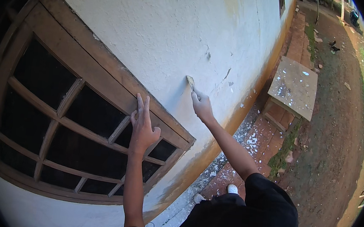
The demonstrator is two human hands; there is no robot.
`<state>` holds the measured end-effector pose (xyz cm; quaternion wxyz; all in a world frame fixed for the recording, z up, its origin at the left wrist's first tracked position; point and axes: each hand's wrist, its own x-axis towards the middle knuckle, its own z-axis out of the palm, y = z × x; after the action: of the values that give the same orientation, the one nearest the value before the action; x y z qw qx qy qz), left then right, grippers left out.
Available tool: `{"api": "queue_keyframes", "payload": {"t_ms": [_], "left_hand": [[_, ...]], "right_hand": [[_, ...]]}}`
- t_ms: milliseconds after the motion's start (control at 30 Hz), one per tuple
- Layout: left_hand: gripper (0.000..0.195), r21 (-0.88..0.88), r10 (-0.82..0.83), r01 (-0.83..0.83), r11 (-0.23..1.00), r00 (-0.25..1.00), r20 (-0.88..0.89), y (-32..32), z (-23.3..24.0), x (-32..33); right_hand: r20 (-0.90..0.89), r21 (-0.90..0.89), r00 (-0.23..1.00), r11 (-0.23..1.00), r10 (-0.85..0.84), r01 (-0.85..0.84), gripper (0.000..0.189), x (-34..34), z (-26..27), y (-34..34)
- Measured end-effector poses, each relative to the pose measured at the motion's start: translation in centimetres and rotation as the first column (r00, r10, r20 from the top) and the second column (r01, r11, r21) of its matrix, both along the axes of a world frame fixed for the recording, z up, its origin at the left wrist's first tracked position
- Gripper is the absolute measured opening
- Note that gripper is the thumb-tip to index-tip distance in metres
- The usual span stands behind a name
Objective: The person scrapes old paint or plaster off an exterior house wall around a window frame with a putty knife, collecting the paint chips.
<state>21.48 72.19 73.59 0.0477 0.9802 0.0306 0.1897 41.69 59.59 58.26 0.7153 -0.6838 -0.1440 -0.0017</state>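
My right hand [201, 106] grips a paint scraper [190, 81], its blade against the white painted wall [162, 39]. Around the blade the paint is rough, with small chipped and cracked patches [228, 73] to its right. My left hand [142, 127] holds nothing; it rests with fingers apart on the wooden window frame [106, 80]. Behind that hand are dark glass panes [86, 150] divided by wooden bars.
A small wooden table [295, 83] strewn with paint flakes stands to the right. More flakes [252, 140] litter the red tiled ledge [267, 134] along the wall's foot. Beyond lies a dirt path [335, 121] with dark birds [334, 46]. My white shoes [233, 189] show below.
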Motion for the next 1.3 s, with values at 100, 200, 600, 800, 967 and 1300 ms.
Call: {"api": "queue_keyframes", "payload": {"t_ms": [100,200,600,800,967,1300], "left_hand": [[0.106,0.010,-0.002,0.002,1.000,1.000,0.006,-0.2,0.1,0.2],[0.105,-0.032,-0.020,0.021,0.999,1.000,0.020,-0.5,0.1,0.4],[0.108,-0.002,0.061,-0.061,0.998,0.998,-0.024,-0.1,0.3,0.0],[0.108,-0.012,0.054,-0.054,0.998,0.998,-0.034,-0.8,0.6,0.6],[0.108,0.013,0.067,-0.066,0.998,0.997,-0.034,-0.3,0.4,0.4],[0.107,0.014,0.085,-0.084,0.996,0.994,-0.064,-1.1,0.7,0.9]], "right_hand": [[0.068,-0.025,0.995,0.997,-0.077,0.078,0.048,-0.1,-1.0,1.4],[0.022,0.080,0.983,0.981,-0.181,0.179,0.050,5.5,-0.1,0.5],[-0.019,0.045,0.999,0.998,-0.046,0.047,0.047,2.1,0.1,0.5],[-0.161,0.213,0.982,0.968,-0.098,0.132,0.051,11.6,5.3,-3.5],[-0.197,0.135,0.980,0.989,-0.034,0.062,0.050,8.2,1.7,-2.6],[-0.221,0.172,0.973,0.979,-0.071,0.111,0.053,12.1,3.5,-4.3]]}}
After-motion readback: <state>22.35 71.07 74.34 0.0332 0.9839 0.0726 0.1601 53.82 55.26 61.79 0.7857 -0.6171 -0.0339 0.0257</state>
